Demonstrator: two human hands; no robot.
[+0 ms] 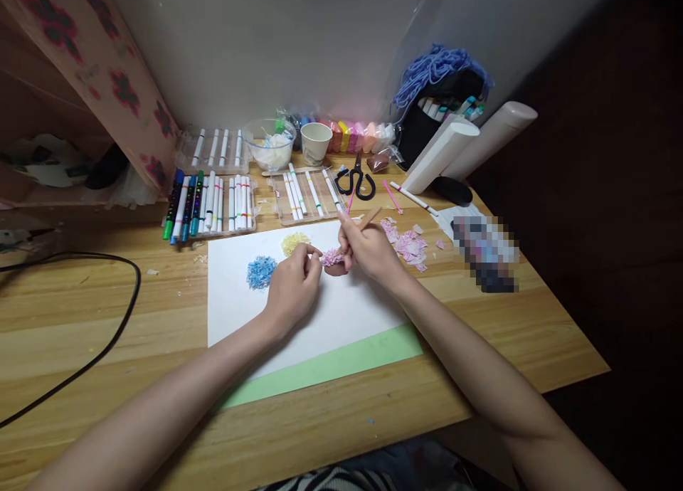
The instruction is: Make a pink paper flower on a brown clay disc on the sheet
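On the white paper, my right hand grips a flat wooden craft stick, its lower end at a cluster of pink paper scraps. Thumb and fingers of my left hand are pinched together at the left edge of that cluster; what they hold, if anything, is too small to tell. Just below the pink scraps shows a brown patch. A round blue cluster lies left of my left hand, and a pale yellow one is above it. Loose pink scraps lie beyond my right hand.
Green paper shows under the white sheet. Marker trays, a clear bowl, a paper cup and black-handled scissors stand or lie behind. White tubes rise back right; a black cable curves at left.
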